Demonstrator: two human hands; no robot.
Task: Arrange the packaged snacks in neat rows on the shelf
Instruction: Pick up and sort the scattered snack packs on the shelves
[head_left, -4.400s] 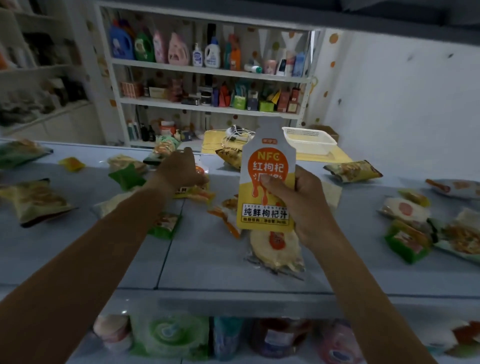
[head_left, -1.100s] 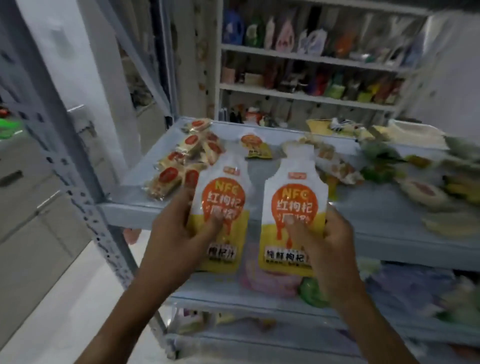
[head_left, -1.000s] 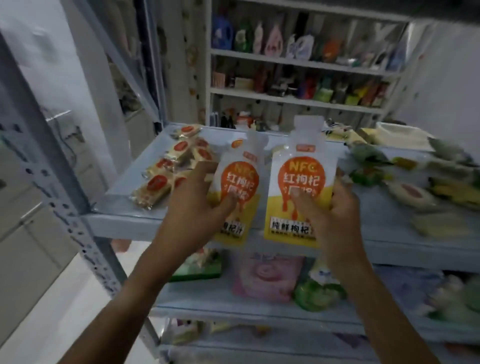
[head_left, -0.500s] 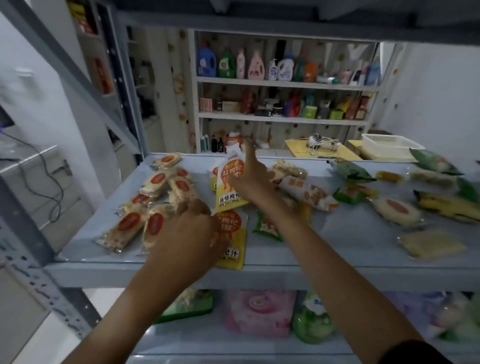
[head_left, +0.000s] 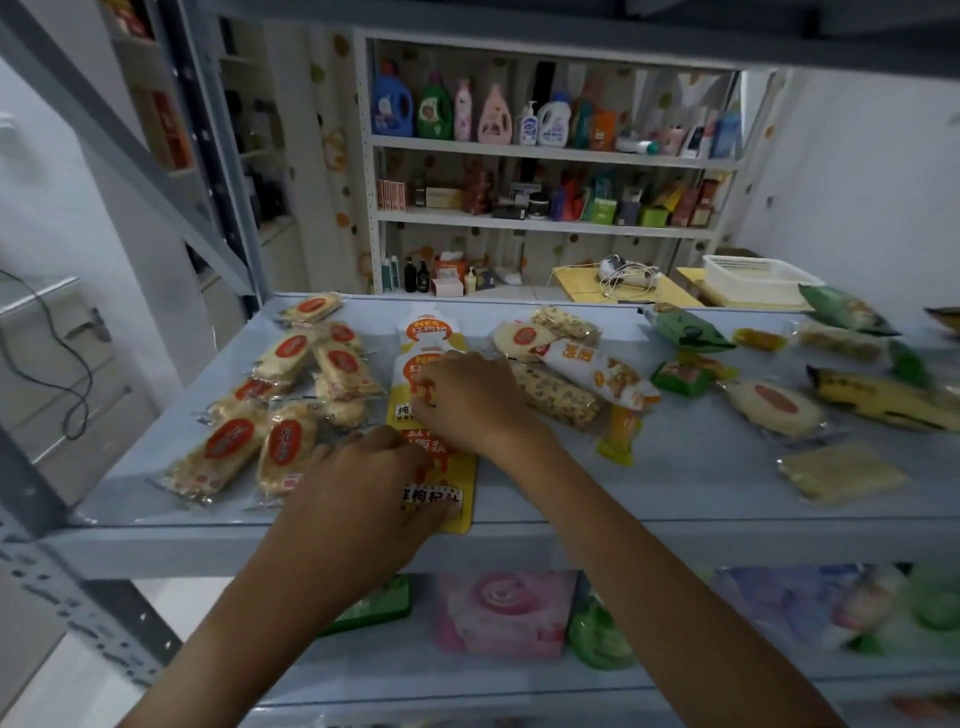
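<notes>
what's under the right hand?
The right hand lies on the middle juice pouch of a column of three. Its orange label shows at the hand's edge; the rest of its face is covered.

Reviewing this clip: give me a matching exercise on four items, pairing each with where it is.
Things:
1. left hand
2. right hand
3. white basket
4. pink pack

Places:
A. on the yellow table behind the shelf
B. on the pouch nearest the shelf's front edge
C. on the shelf below
D. on the middle pouch of the column

Pairs: 1-B, 2-D, 3-A, 4-C
</notes>
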